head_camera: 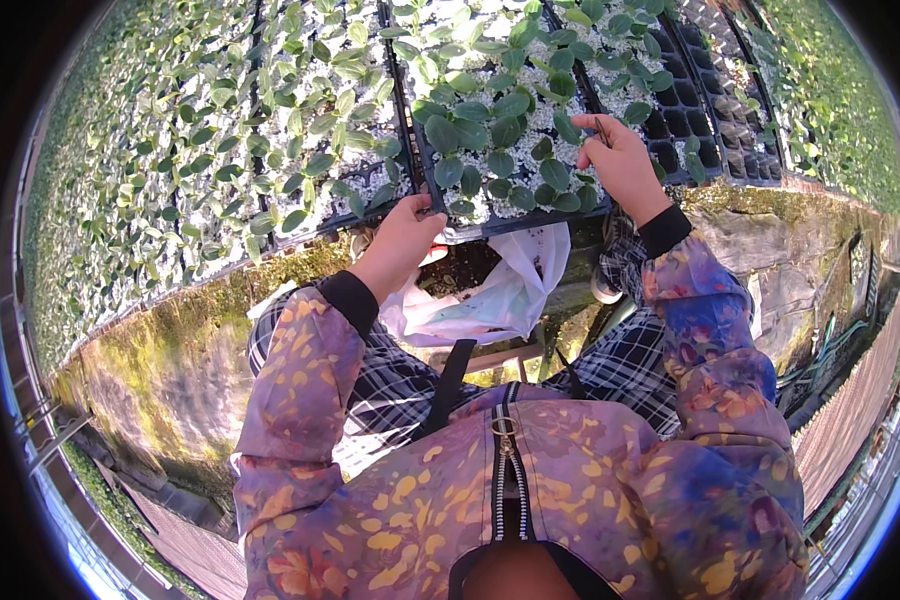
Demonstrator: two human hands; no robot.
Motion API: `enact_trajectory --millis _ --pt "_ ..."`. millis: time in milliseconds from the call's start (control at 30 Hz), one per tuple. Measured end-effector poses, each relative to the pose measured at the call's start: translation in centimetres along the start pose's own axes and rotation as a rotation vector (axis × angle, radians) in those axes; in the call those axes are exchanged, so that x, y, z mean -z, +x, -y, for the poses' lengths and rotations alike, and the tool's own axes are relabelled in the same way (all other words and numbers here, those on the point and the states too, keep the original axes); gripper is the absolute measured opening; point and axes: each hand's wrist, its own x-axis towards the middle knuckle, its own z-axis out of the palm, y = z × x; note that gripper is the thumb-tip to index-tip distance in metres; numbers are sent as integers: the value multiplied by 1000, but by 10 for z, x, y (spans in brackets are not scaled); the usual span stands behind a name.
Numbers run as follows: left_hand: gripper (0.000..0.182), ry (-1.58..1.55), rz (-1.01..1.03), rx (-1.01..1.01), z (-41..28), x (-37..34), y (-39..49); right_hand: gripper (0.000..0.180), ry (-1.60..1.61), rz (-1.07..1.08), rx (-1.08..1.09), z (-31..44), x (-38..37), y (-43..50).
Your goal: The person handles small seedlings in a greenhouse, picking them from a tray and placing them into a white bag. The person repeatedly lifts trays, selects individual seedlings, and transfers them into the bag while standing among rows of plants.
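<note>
My left hand [403, 241] grips the near left corner of a black plastic seedling tray [525, 223] with thumb and fingers. Broad-leaved green seedlings [510, 131] stand in the tray, among white granules that look like perlite. Over the tray's right side, my right hand [621, 166] holds a thin dark tool [602, 133], mostly hidden by the fingers, so its kind cannot be told. The fingertips are close to a seedling leaf [567, 128]; whether they touch it is unclear.
An open white plastic bag [480, 315] with dark soil-like matter hangs or sits between my knees. More seedling trays [330, 120] spread to the left. Black cell trays with bare cells [682, 97] lie at right. Mossy paving [157, 375] and a greenish hose [825, 352] are on the ground.
</note>
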Motion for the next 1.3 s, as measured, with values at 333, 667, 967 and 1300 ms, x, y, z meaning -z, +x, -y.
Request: enact_trajectory --millis 333,667,967,1300 --pt "44 40 -99 18 -33 -30 -18 13 1007 -156 -595 -71 -81 -114" --pt "53 735 -489 -729 -42 -31 1 16 1042 -138 -454 -99 -78 -93" --pt "59 1380 -574 -570 -72 -56 54 15 1030 -188 -418 -90 -89 -102" --pt "63 1269 -408 -604 -54 -76 62 20 1008 -216 -443 -84 -93 -100"
